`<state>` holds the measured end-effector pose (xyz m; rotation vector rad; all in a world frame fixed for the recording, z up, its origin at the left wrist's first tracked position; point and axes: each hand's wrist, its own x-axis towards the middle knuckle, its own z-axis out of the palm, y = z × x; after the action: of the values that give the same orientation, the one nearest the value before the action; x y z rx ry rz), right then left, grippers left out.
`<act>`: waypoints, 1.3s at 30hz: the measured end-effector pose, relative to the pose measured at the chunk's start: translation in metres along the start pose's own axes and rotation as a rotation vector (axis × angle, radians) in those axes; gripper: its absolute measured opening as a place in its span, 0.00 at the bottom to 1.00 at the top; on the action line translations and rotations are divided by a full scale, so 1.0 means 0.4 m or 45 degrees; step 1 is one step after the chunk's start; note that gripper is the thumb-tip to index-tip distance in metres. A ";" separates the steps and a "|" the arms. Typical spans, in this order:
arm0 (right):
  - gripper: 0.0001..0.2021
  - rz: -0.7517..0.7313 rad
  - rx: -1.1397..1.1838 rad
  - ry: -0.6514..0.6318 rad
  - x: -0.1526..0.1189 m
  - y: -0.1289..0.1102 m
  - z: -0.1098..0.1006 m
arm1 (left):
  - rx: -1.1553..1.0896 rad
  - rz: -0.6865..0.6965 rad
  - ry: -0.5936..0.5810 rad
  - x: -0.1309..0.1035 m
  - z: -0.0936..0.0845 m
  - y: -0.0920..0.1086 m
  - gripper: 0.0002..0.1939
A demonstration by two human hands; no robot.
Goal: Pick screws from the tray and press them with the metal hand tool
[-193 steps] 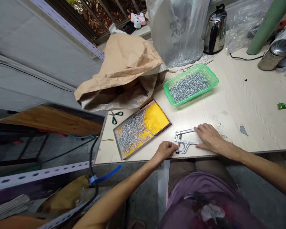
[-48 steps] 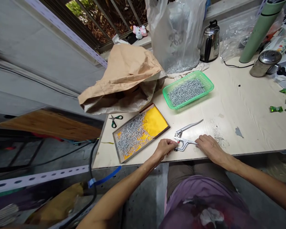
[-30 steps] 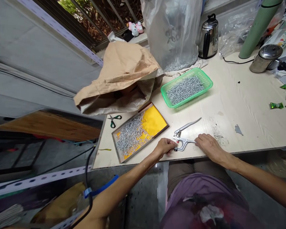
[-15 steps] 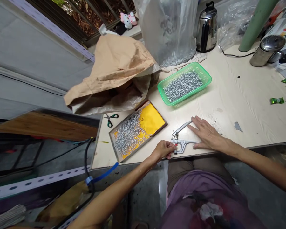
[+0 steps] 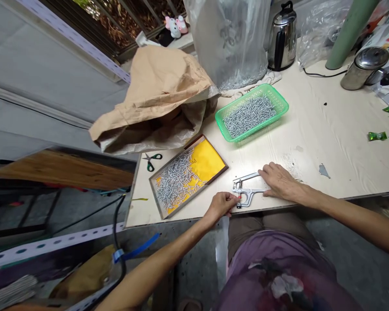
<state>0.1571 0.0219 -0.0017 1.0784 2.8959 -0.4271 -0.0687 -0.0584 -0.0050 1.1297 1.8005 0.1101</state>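
A silver snap-fastener pliers (image 5: 247,191) lies on its side near the table's front edge, its spring and a red bit at the jaw end. My right hand (image 5: 277,181) is closed around the ends of both pliers handles. At the jaw, the fingers of my left hand (image 5: 223,204) are pinched together; whatever small piece they hold is hidden by the fingertips. To the left of the pliers, a shallow tray (image 5: 183,202) with a yellow bottom holds a heap of small silver metal pieces. Behind it, a green plastic basket (image 5: 282,103) contains many similar pieces.
Green-handled scissors (image 5: 151,161) lie left of the tray. A brown paper sack (image 5: 162,82) and a clear plastic bag (image 5: 228,39) stand behind. A steel kettle (image 5: 282,39), a green pole (image 5: 350,34), a steel canister (image 5: 363,71) and green-wrapped sweets (image 5: 377,136) are toward the right.
My right hand has gone from spread fingers to closing on the pliers handles. The upper handle has come down nearer the lower one. My left hand stays at the jaw.
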 end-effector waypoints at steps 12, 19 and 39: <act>0.31 0.018 0.027 0.089 -0.035 -0.008 0.021 | 0.889 1.201 0.175 0.076 0.062 0.114 0.29; 0.21 0.085 -0.052 0.095 -0.057 -0.004 0.017 | 1.053 1.071 0.132 0.068 0.065 0.144 0.27; 0.26 0.046 0.102 0.049 -0.046 0.047 -0.007 | 0.807 1.211 0.432 0.071 0.132 0.081 0.18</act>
<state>0.1833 0.0246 -0.0016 1.1609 2.9103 -0.5304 -0.0103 -0.0395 -0.0352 2.4857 1.4436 0.3153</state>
